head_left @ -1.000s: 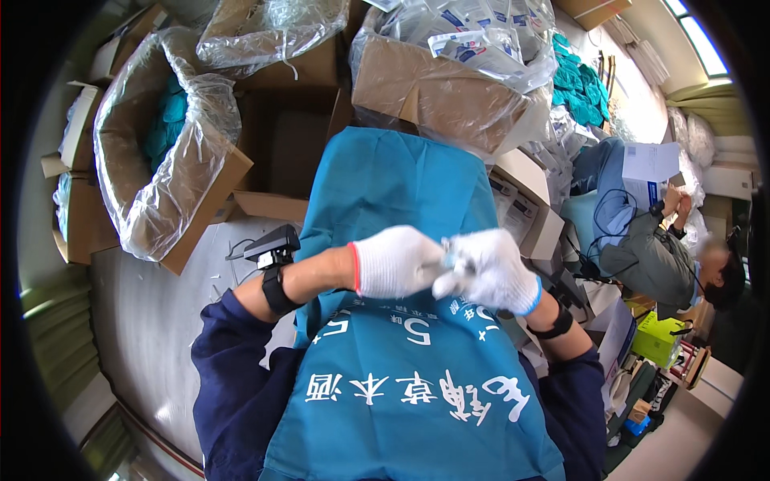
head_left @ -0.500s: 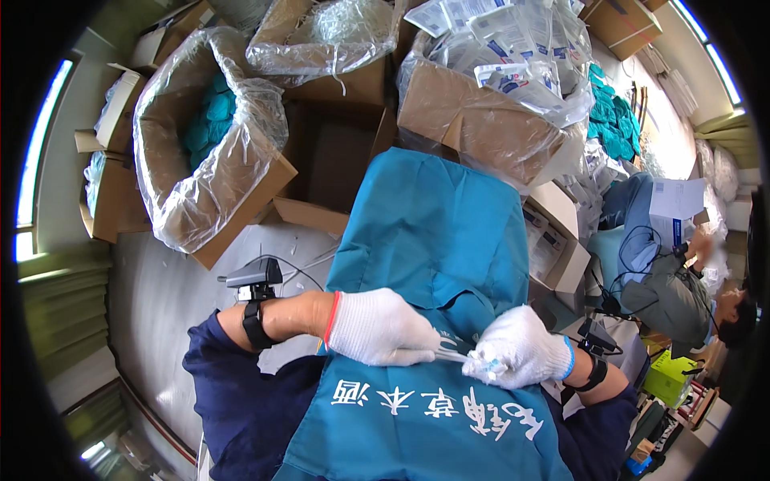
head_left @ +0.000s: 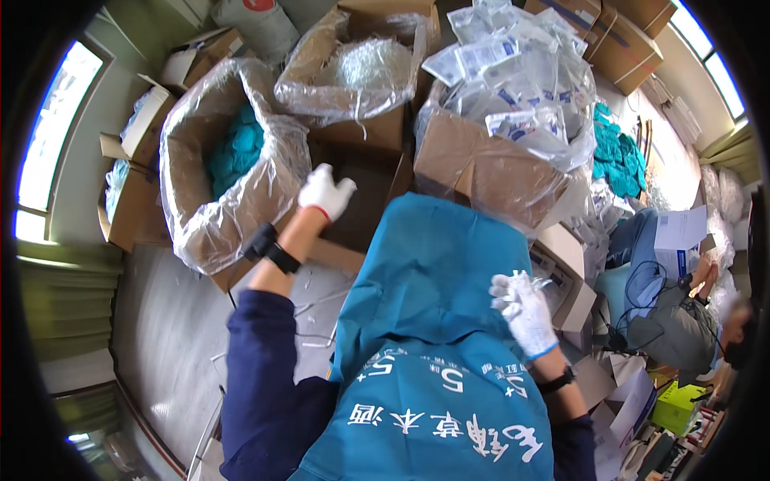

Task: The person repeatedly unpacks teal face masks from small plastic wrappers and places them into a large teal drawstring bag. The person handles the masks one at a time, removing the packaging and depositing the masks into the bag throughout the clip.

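Note:
My left hand (head_left: 327,194), in a white knit glove with a red cuff edge, is held out over an open cardboard box (head_left: 350,255). Its fingers are apart and I see nothing in them. My right hand (head_left: 525,313), in a white glove with a blue cuff edge, is above the right side of the teal apron (head_left: 449,264) spread over my lap. Its fingers are closed around thin whitish pieces (head_left: 542,283) that stick out at the fingertips; their kind is too small to tell.
A plastic-lined box (head_left: 188,200) with teal bundles (head_left: 237,152) stands at the left. Behind is a box of clear strands (head_left: 373,66). A carton (head_left: 481,172) heaped with clear packets (head_left: 513,80) is ahead. At the right sits another person (head_left: 670,305).
My hands were together over the apron, with a thin whitish strand between them. Now the left has swung forward and left over the box, while the right has moved forward and right.

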The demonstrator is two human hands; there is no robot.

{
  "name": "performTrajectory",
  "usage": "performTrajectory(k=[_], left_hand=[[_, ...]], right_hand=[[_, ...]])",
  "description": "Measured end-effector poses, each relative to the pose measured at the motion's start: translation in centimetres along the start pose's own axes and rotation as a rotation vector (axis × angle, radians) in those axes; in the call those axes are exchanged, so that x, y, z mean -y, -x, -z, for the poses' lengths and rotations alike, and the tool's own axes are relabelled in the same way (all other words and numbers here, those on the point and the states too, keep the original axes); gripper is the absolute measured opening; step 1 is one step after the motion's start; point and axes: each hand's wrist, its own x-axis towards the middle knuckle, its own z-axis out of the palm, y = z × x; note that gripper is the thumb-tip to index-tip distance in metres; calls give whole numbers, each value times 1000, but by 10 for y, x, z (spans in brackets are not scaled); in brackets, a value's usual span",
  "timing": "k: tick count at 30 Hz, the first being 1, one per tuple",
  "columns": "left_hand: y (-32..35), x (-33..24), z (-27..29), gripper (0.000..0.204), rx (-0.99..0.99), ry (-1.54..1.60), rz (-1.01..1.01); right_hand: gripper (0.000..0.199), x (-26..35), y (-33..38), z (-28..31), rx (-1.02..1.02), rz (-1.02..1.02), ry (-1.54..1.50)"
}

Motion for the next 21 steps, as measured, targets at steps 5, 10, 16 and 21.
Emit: performTrajectory(k=[5,10,16,21], left_hand=[[114,-126,-28,45,358,441,-664],[187,-138,-107,44,30,377,-609],[168,-109,-124,19,223,406,-293],[78,-88,-104,27,-92,628,-246]], right_hand=[[31,-44,-56,-39,191,63,-448],[31,-49,-54,-65,371,-44,-666],[35,-55,-35,-71,286,122,-82],[39,-18,3,-56,379,-80,-141]])
